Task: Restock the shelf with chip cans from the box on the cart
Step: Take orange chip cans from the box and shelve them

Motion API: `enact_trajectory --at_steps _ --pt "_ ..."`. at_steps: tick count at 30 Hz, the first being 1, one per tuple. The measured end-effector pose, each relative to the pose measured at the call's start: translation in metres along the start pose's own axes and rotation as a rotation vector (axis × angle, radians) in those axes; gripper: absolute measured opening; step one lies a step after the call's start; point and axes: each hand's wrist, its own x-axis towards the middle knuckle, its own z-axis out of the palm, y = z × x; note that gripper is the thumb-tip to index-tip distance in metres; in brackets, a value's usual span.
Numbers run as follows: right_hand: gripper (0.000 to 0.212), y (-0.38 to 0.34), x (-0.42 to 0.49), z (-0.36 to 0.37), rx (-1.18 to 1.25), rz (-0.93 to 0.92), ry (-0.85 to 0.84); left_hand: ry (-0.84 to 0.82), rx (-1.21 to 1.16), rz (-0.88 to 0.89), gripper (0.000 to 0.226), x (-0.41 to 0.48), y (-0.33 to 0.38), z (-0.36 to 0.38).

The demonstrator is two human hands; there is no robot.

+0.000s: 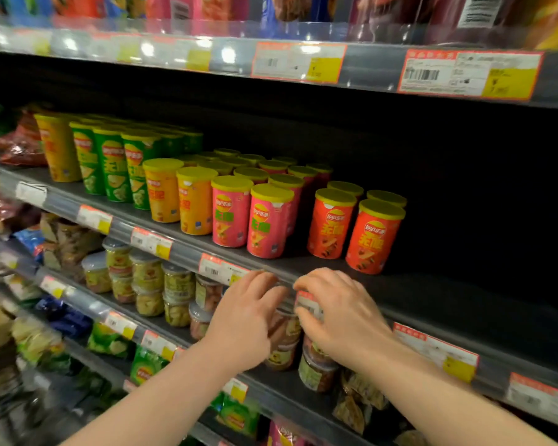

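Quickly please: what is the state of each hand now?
Left hand: open, fingers resting on the shelf rail, holding nothing.
Right hand: fingers pinch a price label on the rail.

The right hand (339, 313) pinches a price tag (306, 302), hiding most of it; the left hand (242, 320) covers part of the jars (285, 328) behind. Print on the other tags (469, 74) is blurred. Top-shelf bags (303, 8) are cut off above.

The left hand (243, 320) touches the shelf rail (187, 252); the right hand (340, 313) pinches a price tag (307, 304) beside it.
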Motion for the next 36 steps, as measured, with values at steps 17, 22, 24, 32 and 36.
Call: enact_trajectory --at_steps 17,22,24,32,36 --pt "0.047 -0.089 0.002 0.123 -0.041 -0.299 -0.534 -0.524 0.244 -0.513 0.051 -0.160 -0.040 -0.038" --pt "0.046 -0.138 0.008 0.148 -0.065 -0.324 -0.588 -0.612 0.277 -0.607 0.055 -0.203 -0.068 -0.060" --pt "0.048 -0.166 0.012 0.159 -0.081 -0.338 -0.614 -0.639 0.279 -0.650 0.055 -0.227 -0.082 -0.073" --pt "0.043 -0.306 0.024 0.210 -0.104 -0.416 -0.735 -0.673 0.256 -0.846 0.049 -0.337 -0.145 -0.147" --pt "0.027 -0.376 0.027 0.236 -0.091 -0.470 -0.778 -0.700 0.242 -0.952 0.053 -0.400 -0.178 -0.180"
